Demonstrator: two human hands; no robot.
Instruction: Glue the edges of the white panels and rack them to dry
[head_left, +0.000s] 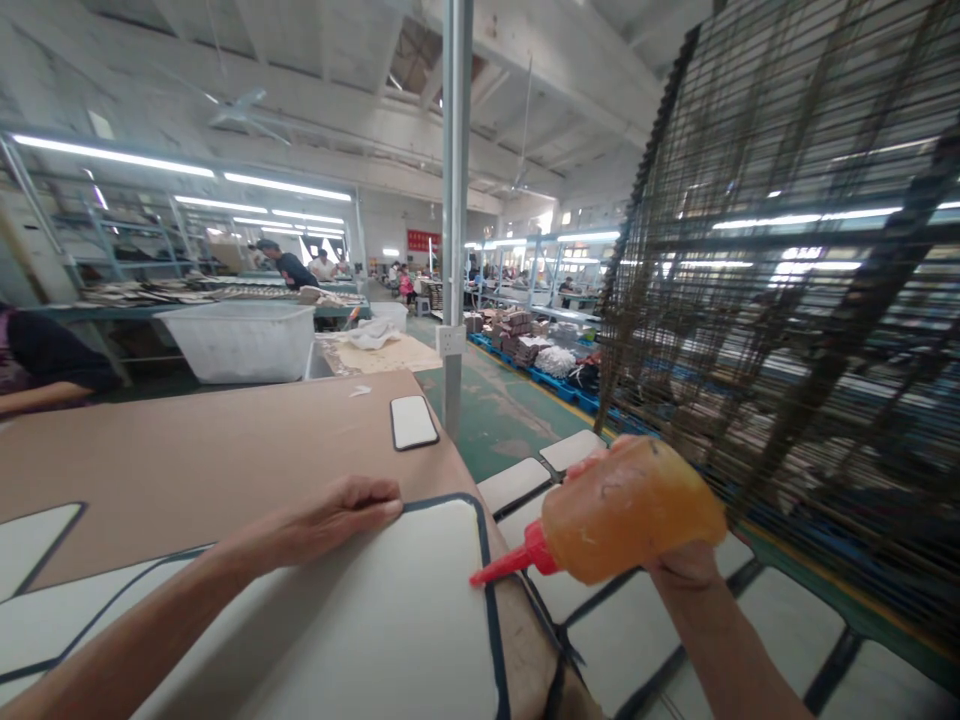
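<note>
My right hand (679,560) is wrapped round an orange-filled bottle (630,508), tilted so that its red nozzle points left and down. The nozzle's tip is at the right edge of a large white panel (397,610) with a dark border. My left hand (352,512) lies at the panel's far edge, fingers curled together near the dark border; whether they pinch the edge is hard to tell. A small white piece with a dark rim (413,422) lies beyond, near the table's corner.
The brown-covered table (225,440) carries more white panels at left. White panels (630,630) lie at right beside a tall wire rack (787,260). A metal post (453,200) and white bin (240,340) stand beyond. A person's arm (56,385) is at far left.
</note>
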